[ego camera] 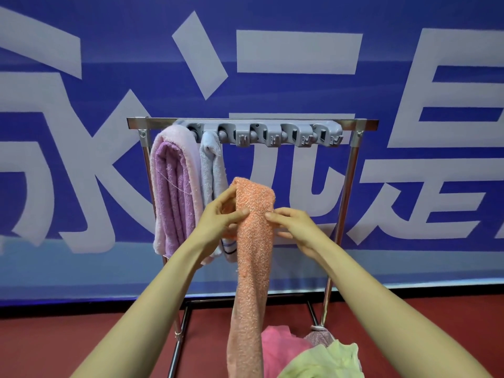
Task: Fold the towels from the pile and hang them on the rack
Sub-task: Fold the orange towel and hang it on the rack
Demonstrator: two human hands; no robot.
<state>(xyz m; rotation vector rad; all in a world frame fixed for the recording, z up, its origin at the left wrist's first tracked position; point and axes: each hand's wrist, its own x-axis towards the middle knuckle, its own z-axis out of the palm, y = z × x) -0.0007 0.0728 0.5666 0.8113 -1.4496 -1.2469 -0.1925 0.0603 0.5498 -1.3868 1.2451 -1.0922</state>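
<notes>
Orange towel (252, 268), snug two-handed grip

The orange towel (253, 241), a long folded strip, hangs before the rack (362, 123); purple towel (174, 192) and grey towel (211, 170) hang on it; pile (321, 358) below.

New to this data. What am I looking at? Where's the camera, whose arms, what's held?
No robot here: a person works with bare hands. The single picture comes from a wide-angle camera worn on the head, looking forward and down. The left hand and right hand both grip a long folded orange terry towel, held up before a freestanding metal rack. A grey plastic hook strip sits on its top bar; a folded purple-and-pink towel and a pale blue towel already hang at its left end. At the bottom edge lies the pile: a pink towel and a pale green towel among others.
</notes>
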